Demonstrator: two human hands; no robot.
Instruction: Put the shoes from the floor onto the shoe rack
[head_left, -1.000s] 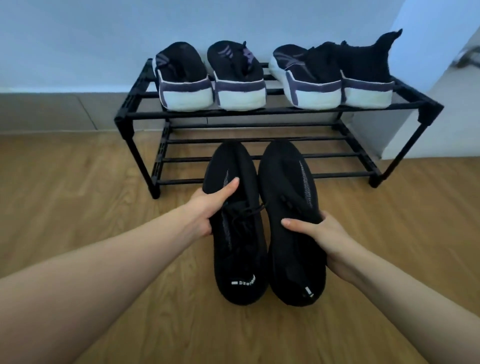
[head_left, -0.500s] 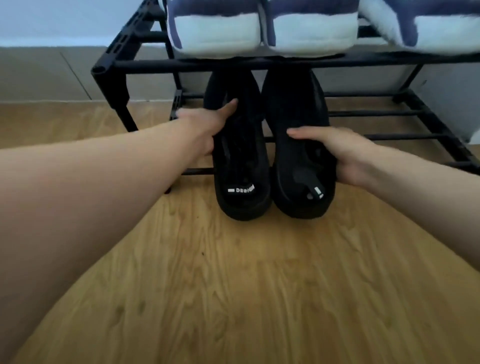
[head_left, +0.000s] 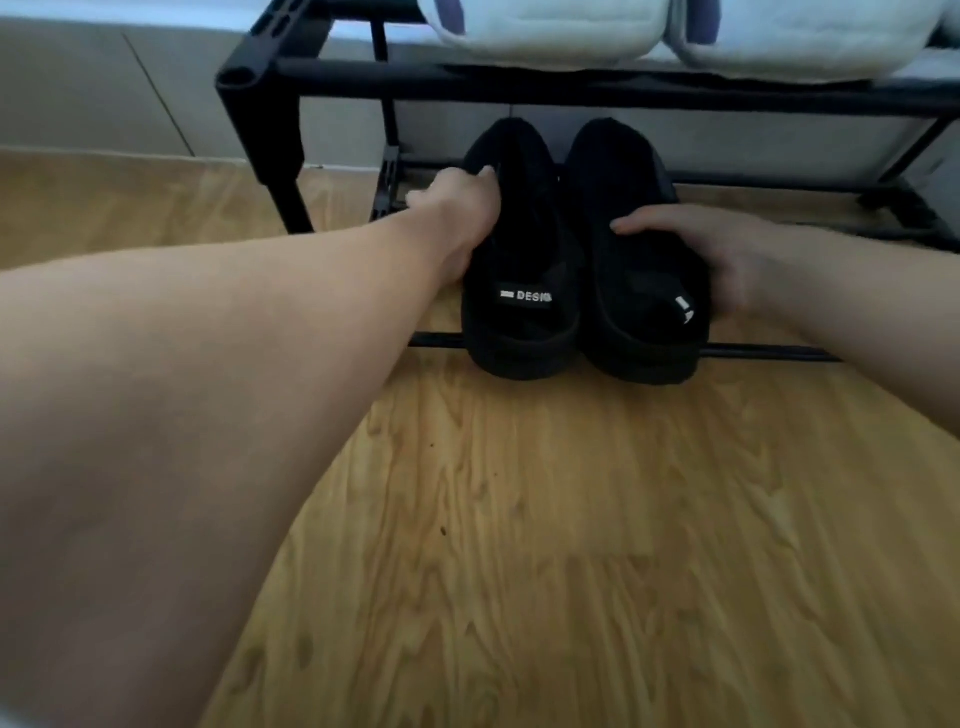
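Two black shoes lie side by side on the lower tier of the black shoe rack, toes toward the wall. The left black shoe has a white label on its heel tab, and my left hand grips its outer side with the thumb over the top. The right black shoe is held by my right hand, fingers laid across its top. Both heels stick out slightly over the rack's front bar.
White-soled shoes fill the rack's upper tier, just above the black pair. A wooden floor spreads out in front of the rack. A grey skirting and wall run behind it.
Both hands have pushed the black pair further in under the upper tier, onto the lower bars. The camera has moved closer and lower.
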